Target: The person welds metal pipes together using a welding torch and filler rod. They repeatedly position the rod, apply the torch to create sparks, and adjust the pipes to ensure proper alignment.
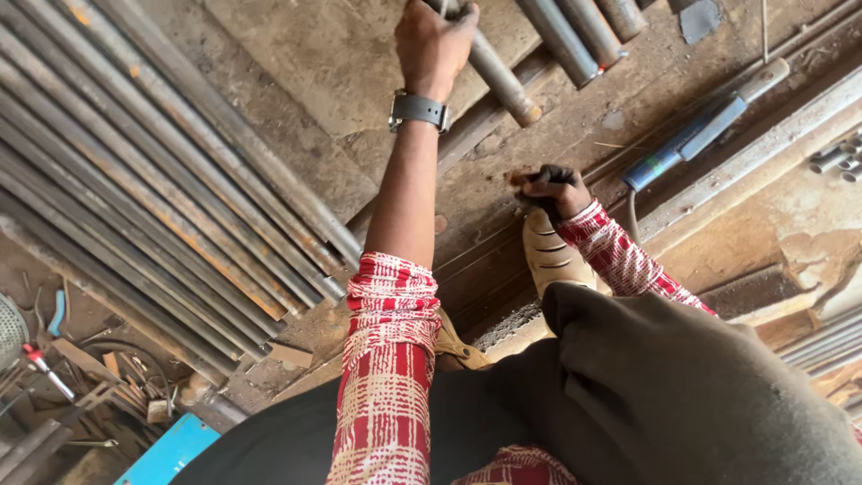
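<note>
My left hand, with a wristwatch on its wrist, reaches forward and grips a grey metal pipe near the pipe's end; the pipe lies slanted on the dusty floor. My right hand is closed around a small dark object with a brownish tip, held just above my tan shoe. What the object is cannot be made out. Both arms wear red-and-white checked sleeves.
A bundle of long rusty steel rods lies slanted on the left. More pipes rest at the top. A blue-handled tool with a cable lies at the right, with short pipe pieces beyond. Scrap tools clutter the bottom left.
</note>
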